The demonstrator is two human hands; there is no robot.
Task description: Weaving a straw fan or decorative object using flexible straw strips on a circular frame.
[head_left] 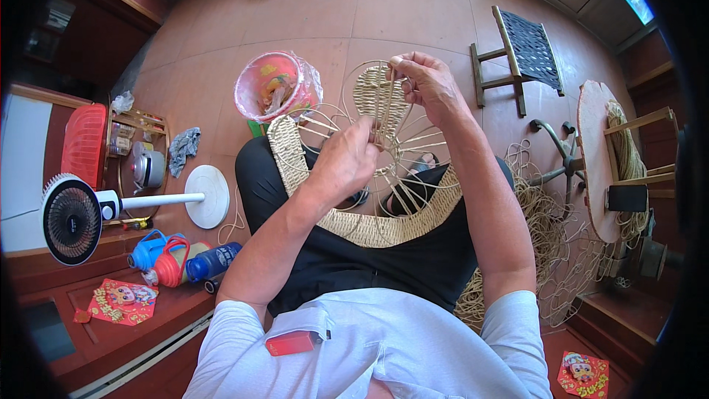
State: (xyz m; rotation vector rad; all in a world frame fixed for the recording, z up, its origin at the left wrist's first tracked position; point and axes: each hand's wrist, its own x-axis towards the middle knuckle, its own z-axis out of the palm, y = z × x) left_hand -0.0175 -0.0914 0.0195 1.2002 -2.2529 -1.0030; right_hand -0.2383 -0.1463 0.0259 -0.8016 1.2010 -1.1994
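Observation:
A half-woven straw basket (295,170) on a thin wire frame rests on my lap, its woven rim curving from upper left to right. Bare wire ribs fan out across its middle. My left hand (347,159) pinches strands at the hub of the ribs, fingers closed on the weave. Further up, my right hand (428,85) grips the top of a small woven oval panel (373,96) and a straw strand beside it. Both forearms reach up from the lower edge.
A pink bucket (275,85) lined with plastic stands beyond the basket. Loose straw cord (550,229) lies heaped on the floor at right, near a small wooden stool (517,55) and a round board (594,155). A white fan (81,214) and bottles (177,262) lie at left.

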